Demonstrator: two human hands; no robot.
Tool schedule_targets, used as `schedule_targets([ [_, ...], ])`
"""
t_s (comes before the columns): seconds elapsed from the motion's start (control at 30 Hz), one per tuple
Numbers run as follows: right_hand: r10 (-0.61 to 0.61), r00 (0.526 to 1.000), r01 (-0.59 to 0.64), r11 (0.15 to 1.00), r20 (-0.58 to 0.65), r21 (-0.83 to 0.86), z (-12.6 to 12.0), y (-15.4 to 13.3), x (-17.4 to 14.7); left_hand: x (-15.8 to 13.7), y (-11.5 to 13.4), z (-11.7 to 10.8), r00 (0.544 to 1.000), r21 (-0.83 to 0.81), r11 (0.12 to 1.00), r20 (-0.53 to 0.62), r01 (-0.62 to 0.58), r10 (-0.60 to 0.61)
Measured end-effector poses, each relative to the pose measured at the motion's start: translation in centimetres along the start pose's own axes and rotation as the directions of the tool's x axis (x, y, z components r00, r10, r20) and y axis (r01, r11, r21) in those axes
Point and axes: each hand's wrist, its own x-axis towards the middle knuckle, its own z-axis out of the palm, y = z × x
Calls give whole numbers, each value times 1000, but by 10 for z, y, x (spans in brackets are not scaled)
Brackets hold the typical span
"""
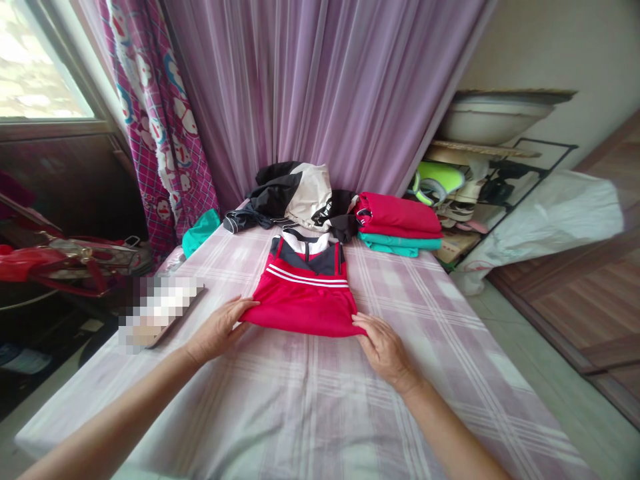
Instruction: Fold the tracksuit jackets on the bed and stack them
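A red jacket with a dark and white collar part and two white stripes lies folded on the checked cloth, its collar end away from me. My left hand pinches the near left corner of the red fabric between thumb and fingers. At the near right corner, my right hand grips the same edge in the same way. Between the hands the near edge is stretched and looks slightly raised off the cloth.
Behind the jacket lies a heap of black and white clothing. To its right sits a stack of folded red clothes on turquoise fabric. A blurred-out flat object rests on the left of the checked cloth. A shoe rack stands at right.
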Motion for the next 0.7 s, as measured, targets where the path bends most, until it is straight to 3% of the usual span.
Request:
schedule_targets([
  [0.1,163,985,-162,986,-49,29,-27,-14,16,4,22,-16,976,-114,982,-138,153,-168],
  [0.2,318,945,-311,946,-74,87,-58,-27,33,7,47,-38,952,-212,956,-184,204,-244],
  [0.3,384,919,-372,918,-83,135,-72,-30,62,23,58,-52,906,-176,937,-251,303,-340],
  [0.4,464,884,-457,883,-58,101,-58,-17,111,63,49,-53,844,-86,886,-274,456,-462],
  [0.47,584,811,-584,812,-34,1,-37,-4,146,98,35,-47,817,-33,840,-212,542,-536],
  [0.53,679,734,-674,733,26,-97,-13,6,171,129,20,-38,760,-32,767,-115,641,-640],
  [0.63,718,686,-702,696,118,-150,19,12,181,151,7,-21,699,-69,698,-13,712,-715],
  [0.7,718,681,-701,696,145,-157,33,12,174,150,4,-8,708,-87,705,13,704,-706],
])
